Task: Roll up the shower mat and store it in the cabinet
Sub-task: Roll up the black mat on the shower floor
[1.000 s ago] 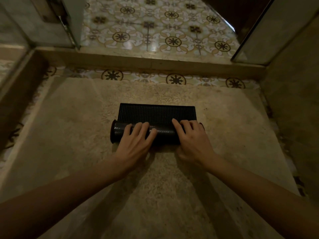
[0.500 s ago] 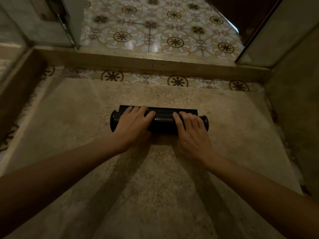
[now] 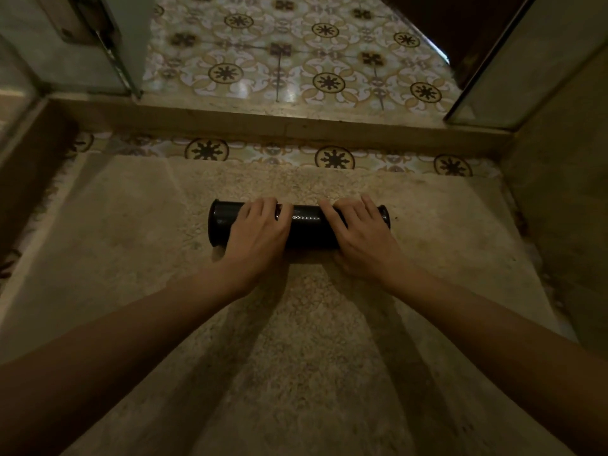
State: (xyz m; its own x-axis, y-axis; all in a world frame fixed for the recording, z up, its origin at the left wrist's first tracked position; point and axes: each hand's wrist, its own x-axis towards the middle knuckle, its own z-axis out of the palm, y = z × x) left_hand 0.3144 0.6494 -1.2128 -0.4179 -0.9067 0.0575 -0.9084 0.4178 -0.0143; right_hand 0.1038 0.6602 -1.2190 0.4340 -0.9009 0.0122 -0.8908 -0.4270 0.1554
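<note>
The black shower mat [image 3: 306,225] lies on the speckled shower floor as a tight roll, its long axis running left to right, with no flat part showing. My left hand [image 3: 256,232] presses on the roll's left half, fingers curled over the top. My right hand [image 3: 358,232] lies over the right half in the same way, thumb at the near side. Both ends of the roll stick out past my hands. No cabinet is in view.
A raised stone curb [image 3: 296,126] crosses the view beyond the roll. Past it lies a patterned tile floor [image 3: 296,54]. A glass door with a metal hinge [image 3: 85,24] stands at the far left, a glass panel [image 3: 526,60] at the far right. Walls close in on both sides.
Both hands have pushed the roll away from me. The flat strip of mat seen earlier is now wound into the roll, which has grown thicker.
</note>
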